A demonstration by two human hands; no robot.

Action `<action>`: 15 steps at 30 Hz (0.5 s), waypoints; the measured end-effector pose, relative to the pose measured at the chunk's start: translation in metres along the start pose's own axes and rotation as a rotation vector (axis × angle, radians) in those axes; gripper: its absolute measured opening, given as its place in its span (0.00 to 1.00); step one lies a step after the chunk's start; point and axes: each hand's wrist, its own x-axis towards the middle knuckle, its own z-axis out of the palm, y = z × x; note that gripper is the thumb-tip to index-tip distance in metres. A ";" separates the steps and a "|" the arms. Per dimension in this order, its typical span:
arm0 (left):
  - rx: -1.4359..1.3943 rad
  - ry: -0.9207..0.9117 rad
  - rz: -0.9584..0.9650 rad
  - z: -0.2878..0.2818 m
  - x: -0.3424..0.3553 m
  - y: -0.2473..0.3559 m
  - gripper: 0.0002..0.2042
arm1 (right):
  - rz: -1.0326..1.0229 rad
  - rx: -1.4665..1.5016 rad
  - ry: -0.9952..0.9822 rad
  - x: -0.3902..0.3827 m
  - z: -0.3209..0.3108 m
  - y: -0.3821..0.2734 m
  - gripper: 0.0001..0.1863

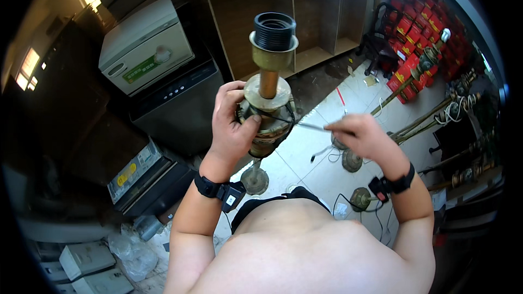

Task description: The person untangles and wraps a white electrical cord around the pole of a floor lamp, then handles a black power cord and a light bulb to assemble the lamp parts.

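Note:
An upright lamp stand point(265, 130) in worn brass and dark tones stands before me, with a black threaded socket point(274, 31) in a brass cup point(272, 57) above a short copper-coloured tube point(269, 84) and a round plate. My left hand point(233, 122) grips the wide section under the plate, its thumb over a black cord point(286, 117) wrapped around it. Off to the right, my right hand point(354, 133) is closed on the dark length point(309, 126) that stretches from the lamp. The lamp's pale lower pole and round base point(255, 181) show below.
Stacked cabinets point(141, 49) stand at left, an open wooden cabinet point(250, 0) behind. Red boxes point(408, 32), a dark chair point(381, 32) and several other lamp stands point(419, 120) with trailing cords occupy the right. Plastic bags point(131, 256) and grey boxes point(87, 261) lie at lower left.

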 end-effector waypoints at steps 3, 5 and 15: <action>0.064 -0.029 0.070 -0.002 0.002 0.000 0.16 | 0.004 0.086 0.048 0.030 -0.004 0.034 0.10; 0.073 -0.021 0.086 -0.002 0.001 -0.002 0.18 | 0.054 0.094 -0.021 0.064 -0.013 0.047 0.09; -0.080 0.017 -0.145 -0.004 -0.003 0.003 0.17 | -0.270 -0.342 -0.178 0.250 -0.068 -0.024 0.15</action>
